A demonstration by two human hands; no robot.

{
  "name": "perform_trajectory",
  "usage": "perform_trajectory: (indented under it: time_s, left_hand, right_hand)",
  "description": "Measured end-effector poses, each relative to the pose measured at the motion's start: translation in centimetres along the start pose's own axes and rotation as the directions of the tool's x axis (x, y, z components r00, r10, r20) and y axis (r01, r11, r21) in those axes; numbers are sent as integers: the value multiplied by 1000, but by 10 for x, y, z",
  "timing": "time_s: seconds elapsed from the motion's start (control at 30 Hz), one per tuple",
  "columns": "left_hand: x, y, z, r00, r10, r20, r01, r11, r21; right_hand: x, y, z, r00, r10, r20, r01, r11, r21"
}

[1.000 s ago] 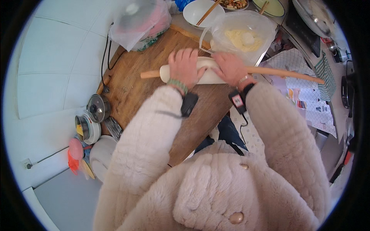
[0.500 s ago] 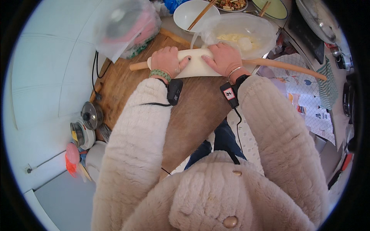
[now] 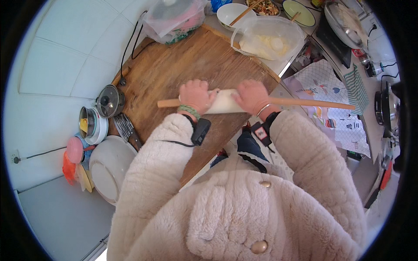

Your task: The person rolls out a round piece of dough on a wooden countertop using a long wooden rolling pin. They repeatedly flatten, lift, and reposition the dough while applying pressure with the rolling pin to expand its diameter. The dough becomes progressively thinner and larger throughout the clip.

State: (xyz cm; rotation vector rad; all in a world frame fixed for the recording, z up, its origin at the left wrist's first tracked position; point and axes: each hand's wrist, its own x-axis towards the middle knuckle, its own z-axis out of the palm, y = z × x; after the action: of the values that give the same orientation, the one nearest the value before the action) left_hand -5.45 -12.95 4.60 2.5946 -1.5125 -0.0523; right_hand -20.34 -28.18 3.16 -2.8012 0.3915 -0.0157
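Observation:
A sheet of pale dough [image 3: 224, 102] is wrapped around a long wooden rolling pin [image 3: 313, 103] lying crosswise on a wooden board [image 3: 161, 71]. My left hand [image 3: 196, 95] bears down on the left part of the wrapped pin, its fingers curled over the far side. On the right part, my right hand [image 3: 252, 96] grips in the same way, slightly blurred. Between my thumbs the smooth dough shows. The pin's bare ends stick out past both hands, the right one much longer and reaching beyond the board.
Beyond the board stand a clear plastic tub [image 3: 278, 41] with pale flour, a white bowl [image 3: 235, 16] with chopsticks and a green bowl [image 3: 299, 12]. A bagged bundle [image 3: 174, 21] lies at the far left. Nearer left are a knife [image 3: 127, 130], a glass-lidded pot [image 3: 109, 101] and a large white basin [image 3: 112, 167].
Both hands and the dough-wrapped pin have come toward me, away from the board's far edge. The head view has shifted, showing more of the far board and the basin.

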Motion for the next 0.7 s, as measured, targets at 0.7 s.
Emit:
perform_trajectory:
  time_s: [0.7]
  left_hand:
    - [42, 8, 49, 923, 161, -351, -200, 977, -78]
  right_hand:
    - [27, 38, 16, 913, -208, -350, 225, 974, 8]
